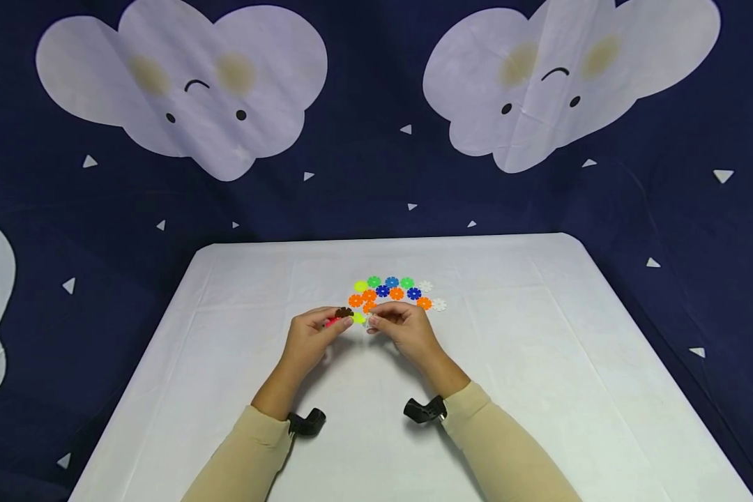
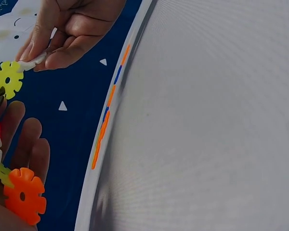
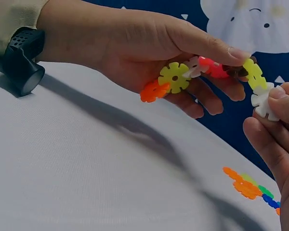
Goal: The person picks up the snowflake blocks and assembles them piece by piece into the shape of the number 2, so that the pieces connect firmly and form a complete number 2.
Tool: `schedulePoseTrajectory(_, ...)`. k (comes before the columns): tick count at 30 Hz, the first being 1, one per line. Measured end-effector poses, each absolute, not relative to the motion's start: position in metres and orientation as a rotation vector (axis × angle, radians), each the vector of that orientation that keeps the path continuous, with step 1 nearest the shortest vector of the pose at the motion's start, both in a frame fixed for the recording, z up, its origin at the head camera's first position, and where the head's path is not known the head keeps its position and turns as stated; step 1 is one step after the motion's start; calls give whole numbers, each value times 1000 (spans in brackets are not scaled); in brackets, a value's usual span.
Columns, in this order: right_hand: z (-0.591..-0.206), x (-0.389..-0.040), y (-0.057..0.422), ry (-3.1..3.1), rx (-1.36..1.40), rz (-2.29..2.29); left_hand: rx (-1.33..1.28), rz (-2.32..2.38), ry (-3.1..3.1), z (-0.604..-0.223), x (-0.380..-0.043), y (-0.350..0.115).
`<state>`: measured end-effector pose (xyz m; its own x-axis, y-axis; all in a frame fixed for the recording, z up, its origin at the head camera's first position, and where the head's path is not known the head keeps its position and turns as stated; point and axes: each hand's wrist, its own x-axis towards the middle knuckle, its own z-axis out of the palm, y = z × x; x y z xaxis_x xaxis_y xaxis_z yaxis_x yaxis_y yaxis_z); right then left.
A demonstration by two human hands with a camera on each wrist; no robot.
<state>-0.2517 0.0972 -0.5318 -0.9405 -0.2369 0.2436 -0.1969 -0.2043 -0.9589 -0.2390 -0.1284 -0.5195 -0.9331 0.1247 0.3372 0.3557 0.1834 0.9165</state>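
Head view: both hands meet just below the middle of the frame, above a white surface (image 1: 364, 446). The left hand (image 1: 307, 339), on the left, has a narrow grip, thumb and fingers pinching a chain of flower-shaped discs (image 3: 213, 68) near its brown disc (image 1: 344, 312). Right of centre, the right hand (image 1: 411, 333) also has a narrow grip, pinching a white disc (image 3: 262, 105).

Across the upper middle of the right wrist view, the chain runs from an orange disc (image 3: 154, 91) through yellow-green, white, pink and brown to an end yellow-green disc (image 3: 255, 73) at the right. There the white disc touches that end piece; whether their slots are joined, I cannot tell.

Just below the centre of the head view, loose discs (image 1: 383, 291) in yellow, green, blue, orange and white lie flat beyond the hands. Beige sleeves (image 1: 502, 446) enter from the bottom edge, and a dark blue backdrop (image 1: 370, 195) with pale clouds (image 1: 194, 42) fills the top.
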Motion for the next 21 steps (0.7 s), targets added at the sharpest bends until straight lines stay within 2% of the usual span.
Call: schedulePoseTrajectory(21,-530,-250,97,2022,-529,-2314,-433,-1796,-2344,-519,-240,-128)
